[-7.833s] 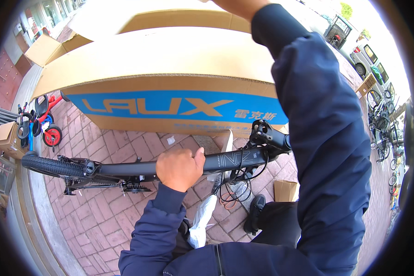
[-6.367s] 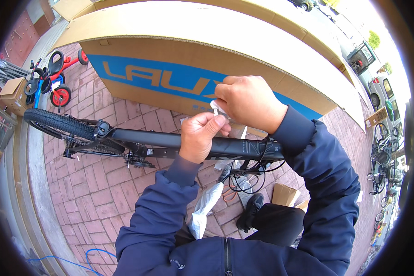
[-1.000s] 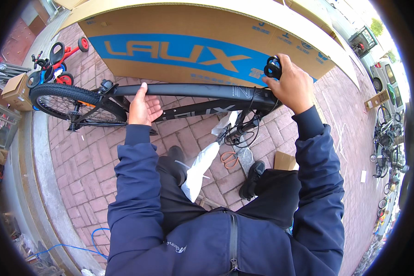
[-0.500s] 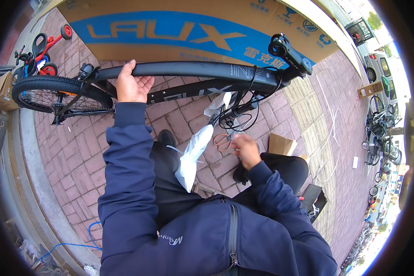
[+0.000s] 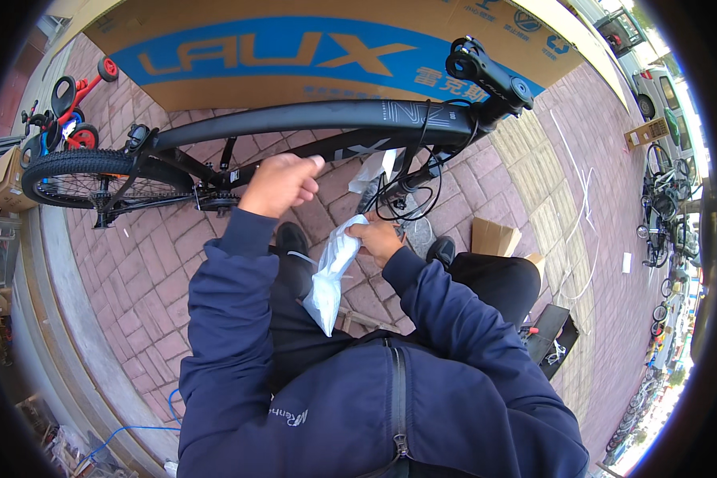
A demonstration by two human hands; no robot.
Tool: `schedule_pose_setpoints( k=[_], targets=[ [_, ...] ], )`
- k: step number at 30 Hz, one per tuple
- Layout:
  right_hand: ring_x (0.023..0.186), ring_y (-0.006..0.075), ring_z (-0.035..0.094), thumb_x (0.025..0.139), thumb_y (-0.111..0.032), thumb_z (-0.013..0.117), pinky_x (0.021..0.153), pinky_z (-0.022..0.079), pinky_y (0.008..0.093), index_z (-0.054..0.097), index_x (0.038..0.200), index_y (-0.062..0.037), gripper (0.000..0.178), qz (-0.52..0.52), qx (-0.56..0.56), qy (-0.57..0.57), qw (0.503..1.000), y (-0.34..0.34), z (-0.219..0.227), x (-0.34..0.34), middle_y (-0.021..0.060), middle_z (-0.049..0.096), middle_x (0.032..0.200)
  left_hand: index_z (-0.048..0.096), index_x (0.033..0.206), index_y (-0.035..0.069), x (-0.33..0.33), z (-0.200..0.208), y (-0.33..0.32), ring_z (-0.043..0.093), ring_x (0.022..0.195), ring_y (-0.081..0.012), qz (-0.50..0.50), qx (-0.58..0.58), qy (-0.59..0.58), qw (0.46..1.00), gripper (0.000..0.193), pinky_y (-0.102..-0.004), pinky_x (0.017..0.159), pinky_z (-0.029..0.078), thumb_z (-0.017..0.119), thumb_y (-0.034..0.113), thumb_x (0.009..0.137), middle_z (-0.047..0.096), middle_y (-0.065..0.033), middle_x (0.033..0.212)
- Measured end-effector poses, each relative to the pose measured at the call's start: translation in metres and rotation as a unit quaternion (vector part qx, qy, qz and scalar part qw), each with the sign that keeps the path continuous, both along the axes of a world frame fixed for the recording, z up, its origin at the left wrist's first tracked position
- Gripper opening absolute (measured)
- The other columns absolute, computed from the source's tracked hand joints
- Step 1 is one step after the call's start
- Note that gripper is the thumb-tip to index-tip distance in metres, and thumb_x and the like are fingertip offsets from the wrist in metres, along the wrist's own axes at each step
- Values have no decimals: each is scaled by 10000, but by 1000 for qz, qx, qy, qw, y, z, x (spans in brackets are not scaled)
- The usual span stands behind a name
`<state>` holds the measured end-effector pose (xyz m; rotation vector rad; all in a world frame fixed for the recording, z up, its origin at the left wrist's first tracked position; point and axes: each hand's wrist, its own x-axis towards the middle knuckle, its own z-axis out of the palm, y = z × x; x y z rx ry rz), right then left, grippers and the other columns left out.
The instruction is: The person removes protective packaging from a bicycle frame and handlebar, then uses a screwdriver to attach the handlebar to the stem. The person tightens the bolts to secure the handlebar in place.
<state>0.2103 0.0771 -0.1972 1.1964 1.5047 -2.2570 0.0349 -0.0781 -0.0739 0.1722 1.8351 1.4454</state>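
The right hand (image 5: pixel 378 239) pinches the upper end of a white plastic wrap (image 5: pixel 331 275), this side of the black bicycle frame (image 5: pixel 295 118). The left hand (image 5: pixel 280 186), fingers curled, is nearby — whether holding anything, I cannot tell.

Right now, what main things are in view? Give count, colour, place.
Bicycle: one, black, upper middle
Large carton: one, brown and blue, behind bicycle
Wrapping: one or more, white, centre
Wheeled toys: count unclear, red and blue, upper left
Small cartons: at least three, brown, both sides
Box: one, dark, lower right
Strapping: count unclear, white, right
Cord: one, blue, lower left
Van: one, pale, upper right
Parked bicycles: several, dark, right
Shoes: two, black, centre
Left hand: one, navy sleeve, near bicycle
Right hand: one, navy sleeve, on wrapping
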Motion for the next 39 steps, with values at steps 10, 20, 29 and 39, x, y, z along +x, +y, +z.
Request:
schedule_pose_setpoints(
  k=[10, 20, 29, 39],
  targets=[
    [891, 139, 665, 884, -204, 767, 757, 547, 302, 665, 1053, -48, 252, 82, -30, 54, 995, 22, -7, 36, 36, 689, 1001, 713, 1025, 27, 61, -210, 59, 692, 843, -369, -341, -64, 269, 899, 414, -445, 814, 523, 514, 389, 1006, 730, -188, 935],
    [1093, 292, 625, 889, -480, 741, 850, 543, 384, 176, 1529, 45, 1002, 262, 159, -36, 951, -11, 56, 120, 245, 563, 1319, 709, 910, 77, 99, -238, 82, 644, 610, -148, -63, 120, -388, 912, 370, -335, 619, 531, 580, 411, 1008, 717, -34, 767],
    [972, 465, 650, 823, -319, 717, 851, 522, 479, 528, 1216, 77, 589, 417, 362, 74, 830, -7, 97, 151, 306, 649, 1091, 690, 886, 69, 119, -235, 85, 673, 640, -221, 29, 166, -453, 876, 367, -377, 658, 557, 528, 370, 1020, 723, -81, 774],
    [994, 234, 559, 1014, -353, 566, 874, 479, 351, 566, 1312, -29, 440, 218, -28, 39, 975, 9, 67, 166, 126, 617, 1117, 673, 823, 69, 107, -256, 75, 637, 568, -201, 36, 120, -360, 924, 305, -366, 564, 518, 692, 350, 940, 680, -62, 702]
  ],
)
